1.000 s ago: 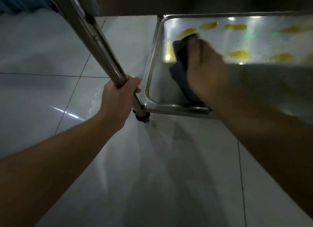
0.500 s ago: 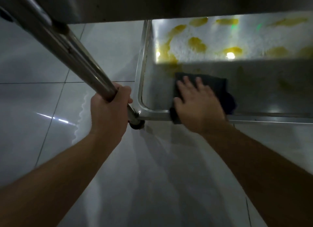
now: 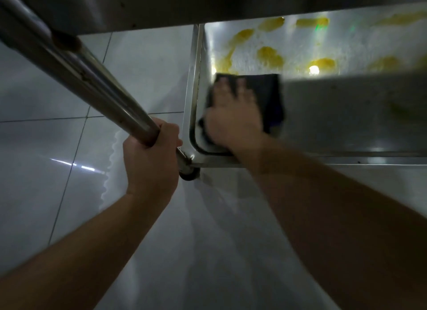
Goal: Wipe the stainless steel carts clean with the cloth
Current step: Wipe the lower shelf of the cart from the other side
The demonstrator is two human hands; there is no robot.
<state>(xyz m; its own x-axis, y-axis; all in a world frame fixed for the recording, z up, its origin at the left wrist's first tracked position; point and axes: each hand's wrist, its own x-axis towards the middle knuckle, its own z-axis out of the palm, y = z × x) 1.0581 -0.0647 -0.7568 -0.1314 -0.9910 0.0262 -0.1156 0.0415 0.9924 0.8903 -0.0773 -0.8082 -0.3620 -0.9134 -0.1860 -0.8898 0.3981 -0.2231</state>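
So we've got our left hand [image 3: 151,158] wrapped tight round the cart's steel leg post [image 3: 92,78], fingers curled right around it; our right hand [image 3: 233,122] is flat, fingers spread, pressing the dark cloth [image 3: 270,94] down in the near-left corner of the lower tray shelf [image 3: 346,115]. Main worry as we see it: those yellow blotches [image 3: 270,56] on the far part of the shelf look greasy, and one cloth dragged through them could just smear the stuff onto the steel beyond instead of lifting it; we'd guess the cloth loads up fast. The cart sits on a castor [image 3: 189,174] on glossy floor tiles [image 3: 57,147], so a hard push could roll it if the grip on the post slackens. The upper shelf [image 3: 161,6] hangs right over us, easy to knock a head or knuckles on. The hand is a bit blurred, so exact finger contact is hard to call. As for contents: the tray shelf holds only the cloth and those yellow patches, with a raised rim all round that probably traps gunk in the corner.
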